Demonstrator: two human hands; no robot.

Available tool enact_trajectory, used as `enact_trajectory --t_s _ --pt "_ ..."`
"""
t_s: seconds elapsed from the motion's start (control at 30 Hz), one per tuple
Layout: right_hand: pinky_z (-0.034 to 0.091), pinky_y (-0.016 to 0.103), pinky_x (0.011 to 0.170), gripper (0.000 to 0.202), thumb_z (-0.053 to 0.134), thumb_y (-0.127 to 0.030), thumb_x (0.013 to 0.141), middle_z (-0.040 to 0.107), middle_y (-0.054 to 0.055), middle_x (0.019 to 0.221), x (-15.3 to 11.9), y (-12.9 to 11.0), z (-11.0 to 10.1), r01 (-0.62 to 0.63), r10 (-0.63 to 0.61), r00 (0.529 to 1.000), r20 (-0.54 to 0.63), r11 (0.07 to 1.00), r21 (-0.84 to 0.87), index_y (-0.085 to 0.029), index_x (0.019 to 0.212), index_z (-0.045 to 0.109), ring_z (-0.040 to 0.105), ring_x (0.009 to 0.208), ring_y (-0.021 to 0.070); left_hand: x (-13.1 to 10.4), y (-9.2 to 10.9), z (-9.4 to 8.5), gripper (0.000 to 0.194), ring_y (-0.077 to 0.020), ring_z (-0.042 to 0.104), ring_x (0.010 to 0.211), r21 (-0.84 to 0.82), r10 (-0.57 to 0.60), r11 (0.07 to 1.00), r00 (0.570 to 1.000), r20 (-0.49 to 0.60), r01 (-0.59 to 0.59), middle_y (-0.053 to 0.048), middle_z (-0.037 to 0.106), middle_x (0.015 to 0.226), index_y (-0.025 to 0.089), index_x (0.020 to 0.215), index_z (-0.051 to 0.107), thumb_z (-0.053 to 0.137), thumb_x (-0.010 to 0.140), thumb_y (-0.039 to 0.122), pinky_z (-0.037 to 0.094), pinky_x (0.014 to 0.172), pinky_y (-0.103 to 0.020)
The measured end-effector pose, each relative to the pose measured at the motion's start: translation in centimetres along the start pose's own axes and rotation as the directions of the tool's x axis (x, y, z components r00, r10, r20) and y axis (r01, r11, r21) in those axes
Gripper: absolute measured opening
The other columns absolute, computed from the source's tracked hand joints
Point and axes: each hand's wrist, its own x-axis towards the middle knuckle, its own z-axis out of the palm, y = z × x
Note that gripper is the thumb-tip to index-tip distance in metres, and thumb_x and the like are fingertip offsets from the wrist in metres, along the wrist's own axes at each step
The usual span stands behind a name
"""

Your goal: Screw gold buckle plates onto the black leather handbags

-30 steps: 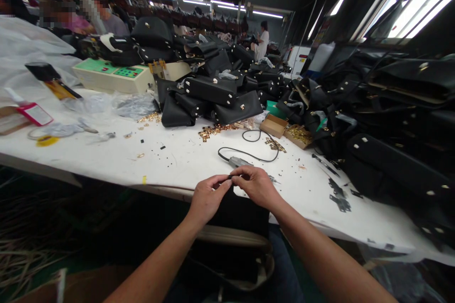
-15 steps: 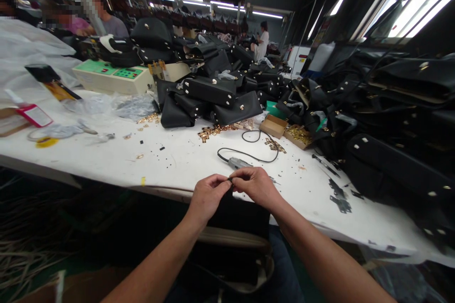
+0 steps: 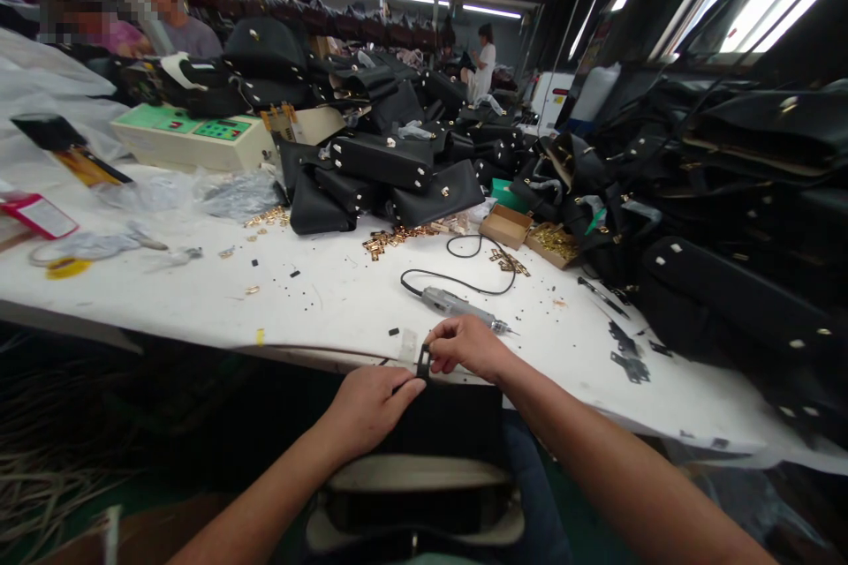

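Observation:
A black handbag lies open on my lap, its pale-edged mouth [image 3: 424,472] facing me and its black flap [image 3: 450,419] stretched toward the table edge. At the flap's far end stands a small black tab [image 3: 424,362] with a rectangular slot. My left hand [image 3: 374,406] pinches the tab's base between thumb and fingers. My right hand [image 3: 467,346] has its fingertips closed at the tab's upper right side; whether they also hold a small part is hidden. Just beyond lies a grey electric screwdriver [image 3: 457,305] with its cord.
Gold metal fittings [image 3: 390,240] lie in heaps near a cardboard box of small brass pieces [image 3: 553,243]. Black handbags [image 3: 381,163] are piled behind and at right. A cream control box [image 3: 192,141] stands at left. Black flat parts [image 3: 629,362] lie at right. People are in the background.
My hands have drawn slightly apart, the left lower and nearer me, so the slotted tab now shows between them. More of the screwdriver is visible. The view has shifted slightly.

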Motion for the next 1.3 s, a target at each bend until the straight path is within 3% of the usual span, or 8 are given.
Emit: enact_trajectory --t_s 0.13,0.27,0.37,0.47,0.6,0.83,1.0,1.3 --pt "0.049 0.019 0.050 0.018 0.058 -0.011 0.066 0.069 0.000 0.056 0.3 1.5 0.4 -0.024 0.023 1.000 -0.007 0.992 -0.122 -0.016 0.076 0.072 0.065 0.053 0.0142 0.4 0.0 1.6 0.045 -0.0190 0.063 0.072 0.001 -0.079 0.997 0.992 0.100 0.080 -0.002 0.069 0.075 0.021 0.073 0.067 0.040 0.101 0.044 0.035 0.062 -0.028" --pt "0.046 0.019 0.050 0.021 0.057 -0.012 0.069 0.070 0.001 0.059 1.3 1.4 -0.3 -0.062 0.026 0.988 -0.149 0.969 -0.238 -0.017 0.081 0.075 0.066 0.055 0.0151 1.7 0.0 2.4 0.027 -0.0224 0.066 0.084 0.141 -0.109 0.983 0.989 -0.098 0.122 -0.003 0.072 0.090 0.025 0.091 0.069 0.049 0.099 0.041 0.040 0.068 -0.031" --pt "0.042 0.019 0.047 0.022 0.058 -0.011 0.070 0.071 0.000 0.060 2.3 1.1 -0.8 -0.065 -0.014 0.977 -0.214 0.932 -0.357 -0.018 0.081 0.076 0.064 0.054 0.0135 2.6 -0.2 2.7 0.011 -0.0212 0.064 0.092 0.134 -0.045 0.988 0.967 -0.251 0.081 -0.004 0.067 0.103 0.023 0.100 0.066 0.061 0.094 0.030 0.045 0.076 -0.031" --pt "0.041 0.020 0.047 0.023 0.057 -0.012 0.072 0.071 0.001 0.061 3.0 1.0 -0.8 -0.093 0.009 0.979 -0.204 0.910 -0.405 -0.018 0.082 0.076 0.061 0.053 0.0132 3.0 -0.8 3.1 0.015 -0.0219 0.061 0.102 0.156 0.063 0.988 0.947 -0.315 -0.014 -0.005 0.065 0.109 0.021 0.107 0.066 0.062 0.093 0.023 0.048 0.087 -0.034" --pt "0.044 0.023 0.053 0.022 0.058 -0.014 0.077 0.070 0.001 0.062 3.4 1.0 -0.8 -0.098 0.013 0.985 -0.173 0.866 -0.491 -0.019 0.087 0.077 0.062 0.055 0.0150 3.4 -1.3 3.1 0.019 -0.0230 0.059 0.103 0.241 0.202 0.960 0.949 -0.241 -0.143 -0.006 0.066 0.110 0.021 0.110 0.069 0.055 0.097 0.020 0.050 0.093 -0.039" --pt "0.045 0.026 0.069 0.023 0.062 -0.017 0.077 0.076 0.004 0.088 3.9 2.3 -0.6 0.004 -0.237 0.943 -0.235 0.712 -0.702 -0.022 0.096 0.075 0.067 0.078 0.0183 3.8 -1.8 2.4 0.020 -0.0239 0.060 0.110 0.239 0.236 0.952 0.955 -0.180 -0.190 -0.007 0.066 0.121 0.021 0.112 0.070 0.057 0.096 0.021 0.053 0.097 -0.041" --pt "0.042 0.025 0.067 0.018 0.060 -0.017 0.079 0.076 0.002 0.083 3.6 2.5 -0.7 0.040 -0.244 0.949 -0.198 0.720 -0.692 -0.022 0.085 0.077 0.066 0.076 0.0169 3.6 -2.6 3.0 0.025 -0.0221 0.062 0.110 0.224 0.264 0.949 0.947 -0.182 -0.222 -0.006 0.067 0.125 0.021 0.119 0.067 0.054 0.098 0.022 0.054 0.098 -0.039" --pt "0.042 0.023 0.062 0.025 0.066 -0.018 0.075 0.074 -0.001 0.080 3.0 3.1 -1.2 0.129 -0.228 0.970 -0.081 0.771 -0.623 -0.019 0.098 0.073 0.063 0.070 0.0137 3.5 -2.0 2.0 0.029 -0.0222 0.066 0.103 0.347 0.300 0.902 0.951 -0.073 -0.258 -0.006 0.067 0.125 0.024 0.123 0.065 0.051 0.099 0.022 0.057 0.089 -0.037"
